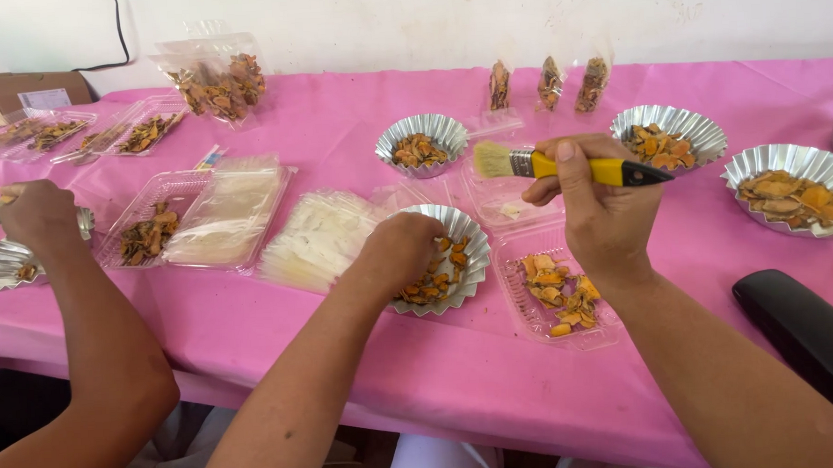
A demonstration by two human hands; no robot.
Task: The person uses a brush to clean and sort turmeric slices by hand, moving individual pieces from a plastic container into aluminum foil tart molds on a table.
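Note:
My right hand (595,203) holds a yellow-handled paintbrush (563,166) level above an open clear plastic box (558,293) with orange-yellow dried slices in it. The bristles point left. My left hand (400,253) reaches into a fluted foil cup (469,252) of the same dried slices, fingers curled down among them. Whether the fingers grip a slice is hidden.
A pink cloth (346,331) covers the table. More foil cups (422,142) (670,134) (797,189) of slices stand behind and right. Another person's hand (36,215) works at far left beside a clear box (196,220). Small filled bags (548,83) line the back. A black armrest (805,329) sits at right.

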